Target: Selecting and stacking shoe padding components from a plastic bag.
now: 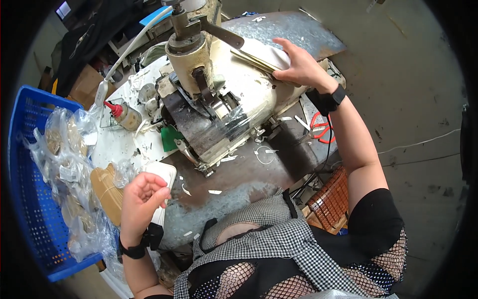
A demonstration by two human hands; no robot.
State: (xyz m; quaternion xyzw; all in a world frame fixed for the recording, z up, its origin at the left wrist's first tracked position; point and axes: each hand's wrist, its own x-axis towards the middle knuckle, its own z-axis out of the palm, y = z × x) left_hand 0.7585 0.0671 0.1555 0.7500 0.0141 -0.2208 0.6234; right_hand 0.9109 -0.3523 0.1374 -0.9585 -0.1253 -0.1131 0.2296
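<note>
- From the head camera, the right hand (298,67) is reaching far out and resting on a stack of flat pale sheets (264,56), fingers spread over the top, not closed around it.
- The sheets are lying on the back of a big cream machine (234,94) on the tabletop (244,174).
- They are looking thin, white and bendy. I think they are light and may slide, so pinching the near edge looks best.
- The left hand (142,197) is curling loosely, holding nothing, above clear bags (69,164) beside a blue crate (27,164).
</note>
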